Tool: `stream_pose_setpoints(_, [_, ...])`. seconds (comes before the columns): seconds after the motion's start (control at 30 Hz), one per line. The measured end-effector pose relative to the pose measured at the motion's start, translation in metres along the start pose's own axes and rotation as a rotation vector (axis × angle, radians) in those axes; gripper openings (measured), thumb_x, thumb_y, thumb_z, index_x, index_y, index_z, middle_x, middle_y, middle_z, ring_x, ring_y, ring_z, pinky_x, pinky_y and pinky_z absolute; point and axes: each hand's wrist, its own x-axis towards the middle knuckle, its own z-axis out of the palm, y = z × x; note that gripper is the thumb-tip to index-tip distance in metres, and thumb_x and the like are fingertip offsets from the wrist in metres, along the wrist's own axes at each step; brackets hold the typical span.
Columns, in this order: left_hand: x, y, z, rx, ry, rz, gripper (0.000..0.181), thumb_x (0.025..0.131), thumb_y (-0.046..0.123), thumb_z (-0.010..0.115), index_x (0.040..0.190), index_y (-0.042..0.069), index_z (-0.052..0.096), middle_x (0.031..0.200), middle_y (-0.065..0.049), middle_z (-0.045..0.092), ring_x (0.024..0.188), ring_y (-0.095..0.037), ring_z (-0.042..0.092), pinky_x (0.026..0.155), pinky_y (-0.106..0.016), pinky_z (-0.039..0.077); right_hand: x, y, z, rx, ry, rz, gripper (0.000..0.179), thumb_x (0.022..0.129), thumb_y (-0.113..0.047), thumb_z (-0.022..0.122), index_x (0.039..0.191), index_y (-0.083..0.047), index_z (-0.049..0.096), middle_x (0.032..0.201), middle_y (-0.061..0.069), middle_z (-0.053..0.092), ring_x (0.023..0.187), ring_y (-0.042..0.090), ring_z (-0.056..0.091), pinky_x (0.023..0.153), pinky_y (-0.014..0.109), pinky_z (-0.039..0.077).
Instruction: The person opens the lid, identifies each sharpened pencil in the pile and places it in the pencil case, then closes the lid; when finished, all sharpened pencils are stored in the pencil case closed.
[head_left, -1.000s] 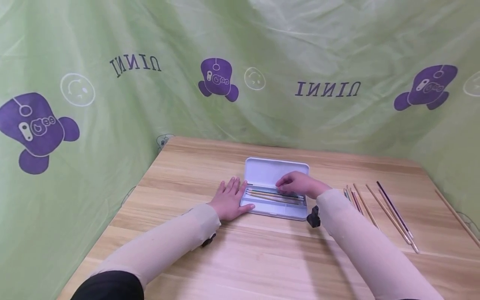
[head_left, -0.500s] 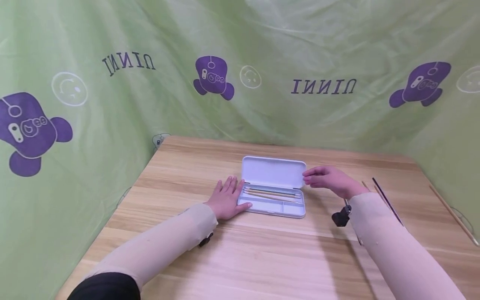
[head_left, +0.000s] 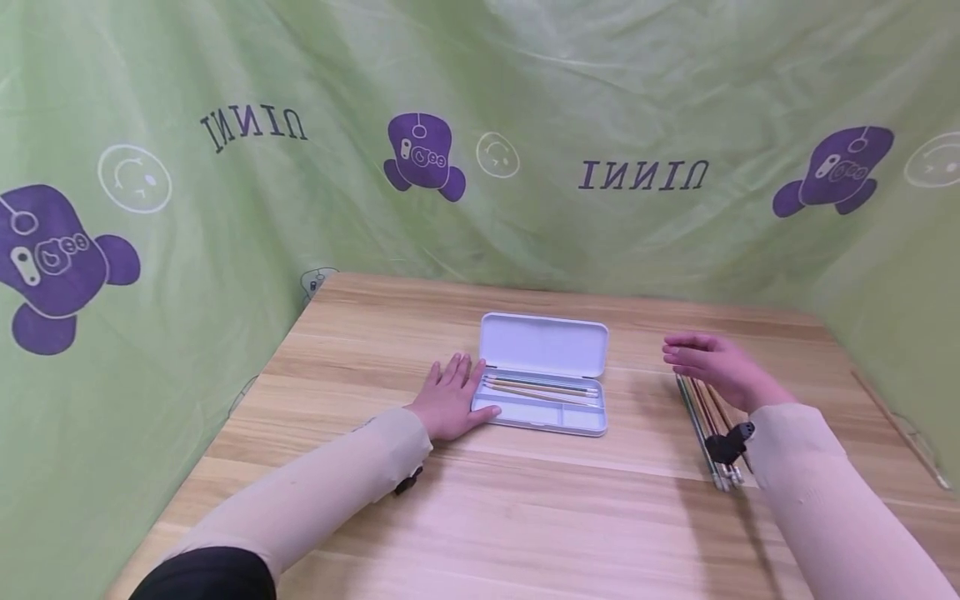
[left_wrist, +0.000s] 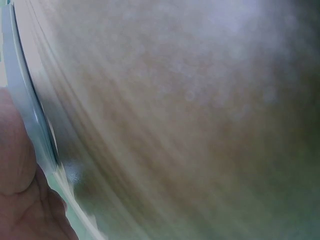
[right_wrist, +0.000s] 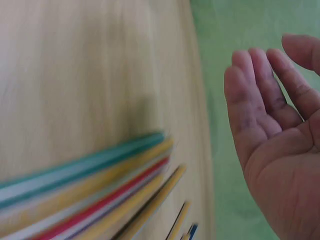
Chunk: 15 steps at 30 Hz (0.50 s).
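A pale lavender pencil case [head_left: 543,346] lies with its lid raised on the table, and several pencils [head_left: 540,386] rest in its rear compartment. Spread flat, my left hand [head_left: 450,403] touches the case's left end, its thumb along the front corner. My right hand [head_left: 720,367] hovers with relaxed fingers above a bunch of loose pencils [head_left: 705,425] to the right of the case. The right wrist view has that hand [right_wrist: 280,135] holding nothing, beside green, yellow and red pencils [right_wrist: 100,200]. In the left wrist view, part of the hand [left_wrist: 20,180] meets the case's edge [left_wrist: 32,100].
A long thin wooden stick [head_left: 900,429] lies near the right edge of the wood-grain table [head_left: 525,517]. Green printed cloth [head_left: 540,233] hangs behind the table and at both sides.
My right hand has left the pencil case and moved right, to above the loose pencils. The left hand stays at the case's left end. The head view has shifted slightly.
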Motion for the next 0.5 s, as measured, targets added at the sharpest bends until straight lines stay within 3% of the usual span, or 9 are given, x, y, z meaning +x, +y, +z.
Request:
stream_pose_setpoints(0.2, [0.0,-0.001,0.0,0.014,-0.004,-0.005,0.091,0.103,0.069,0.035,0.167,0.01,0.007,0.171,-0.02,0.003,0.157,-0.034,-0.004,0.124,-0.055,-0.002,-0.014,0.021,-0.014,-0.033,0.089,0.011,0.048,0.106,-0.006,0.055,0.14,0.024,0.038,0.106,-0.019,0.064,0.1,-0.002,0.065,0.089,0.017,0.053])
stream_pose_setpoints(0.33, [0.0,-0.001,0.002,0.008,0.001,-0.007,0.091,0.103,0.069,0.035,0.167,0.01,0.008,0.171,-0.019,0.003,0.157,-0.034,-0.004,0.124,-0.055,-0.002,-0.022,0.029,-0.02,-0.068,0.132,0.035,0.051,0.107,-0.008,0.054,0.141,0.026,0.035,0.108,-0.016,0.064,0.098,-0.003,0.064,0.087,0.017,0.053])
stream_pose_setpoints(0.4, [0.0,-0.001,0.002,0.005,0.003,-0.008,0.091,0.103,0.07,0.035,0.167,0.01,0.008,0.171,-0.019,0.004,0.157,-0.034,-0.004,0.124,-0.055,-0.002,-0.025,0.032,-0.021,-0.12,0.153,0.065,0.054,0.107,-0.008,0.054,0.142,0.027,0.032,0.114,-0.005,0.066,0.096,-0.003,0.064,0.086,0.017,0.053])
stream_pose_setpoints(0.5, [0.0,-0.001,0.002,0.004,0.001,-0.009,0.092,0.103,0.07,0.035,0.167,0.01,0.008,0.171,-0.019,0.004,0.157,-0.033,-0.004,0.124,-0.055,-0.002,-0.03,0.034,-0.022,-0.221,0.173,0.117,0.055,0.106,-0.008,0.054,0.144,0.026,0.031,0.123,0.025,0.063,0.093,-0.004,0.062,0.084,0.018,0.054])
